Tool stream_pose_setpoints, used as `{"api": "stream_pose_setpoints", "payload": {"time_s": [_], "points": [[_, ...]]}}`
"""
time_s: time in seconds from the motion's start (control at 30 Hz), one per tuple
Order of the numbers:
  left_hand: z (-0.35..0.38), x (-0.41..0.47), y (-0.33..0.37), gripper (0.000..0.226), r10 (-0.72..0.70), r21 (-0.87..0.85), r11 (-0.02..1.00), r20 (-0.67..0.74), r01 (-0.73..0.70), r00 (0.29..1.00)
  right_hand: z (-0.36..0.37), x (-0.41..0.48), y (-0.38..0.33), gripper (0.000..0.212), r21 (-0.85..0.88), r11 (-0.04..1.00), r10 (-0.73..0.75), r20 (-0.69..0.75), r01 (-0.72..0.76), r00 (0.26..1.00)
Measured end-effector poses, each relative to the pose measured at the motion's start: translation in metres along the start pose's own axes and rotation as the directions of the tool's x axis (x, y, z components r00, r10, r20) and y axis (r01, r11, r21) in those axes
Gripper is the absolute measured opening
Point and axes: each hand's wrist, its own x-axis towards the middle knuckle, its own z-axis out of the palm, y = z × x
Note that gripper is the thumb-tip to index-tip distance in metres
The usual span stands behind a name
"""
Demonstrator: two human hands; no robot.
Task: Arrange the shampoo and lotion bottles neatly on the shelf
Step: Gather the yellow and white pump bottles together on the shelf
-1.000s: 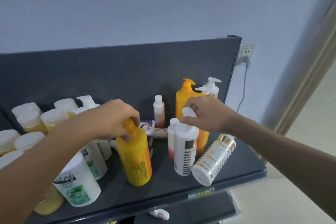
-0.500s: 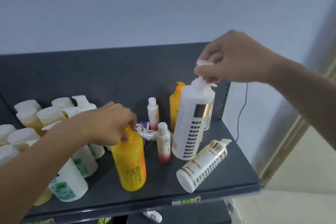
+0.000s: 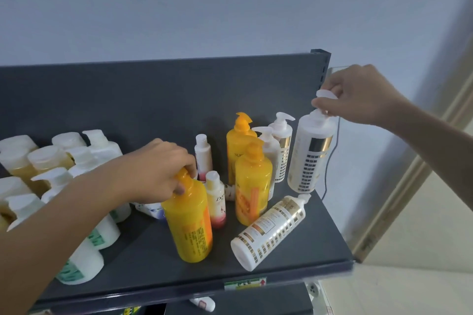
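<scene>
My right hand [image 3: 358,96] grips the pump of a white and gold bottle [image 3: 311,155], which hangs tilted above the right end of the dark shelf [image 3: 294,267]. My left hand [image 3: 153,171] is closed over the top of a yellow bottle [image 3: 190,220] standing near the shelf's front. Beside it stand two small white and pink bottles [image 3: 216,199], two more yellow pump bottles [image 3: 252,186], and white pump bottles [image 3: 280,146] at the back. Another white and gold bottle [image 3: 271,231] lies on its side near the front right.
Many white and amber bottles [image 3: 51,158] crowd the shelf's left half. A small white tube [image 3: 152,210] lies behind the held yellow bottle. The shelf's back panel [image 3: 153,100] rises behind. A lower shelf [image 3: 238,302] shows below, and bare floor lies to the right.
My right hand has carried the white and gold bottle rightward, toward the shelf's right end. My left hand stays on the yellow bottle's top. The view has shifted.
</scene>
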Motion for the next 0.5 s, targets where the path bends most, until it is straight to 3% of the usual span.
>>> {"api": "stream_pose_setpoints", "payload": {"time_s": [0.17, 0.5], "points": [[0.004, -0.002, 0.002, 0.025, -0.018, -0.014, 1.0, -0.024, 0.018, 1.0, 0.024, 0.016, 0.012, 0.021, 0.004, 1.0, 0.006, -0.018, -0.006, 1.0], [0.009, -0.004, 0.0, 0.025, -0.048, -0.11, 0.993, -0.056, 0.042, 0.997, 0.083, 0.021, 0.033, 0.029, -0.009, 0.999, 0.048, 0.145, -0.047, 0.988]]}}
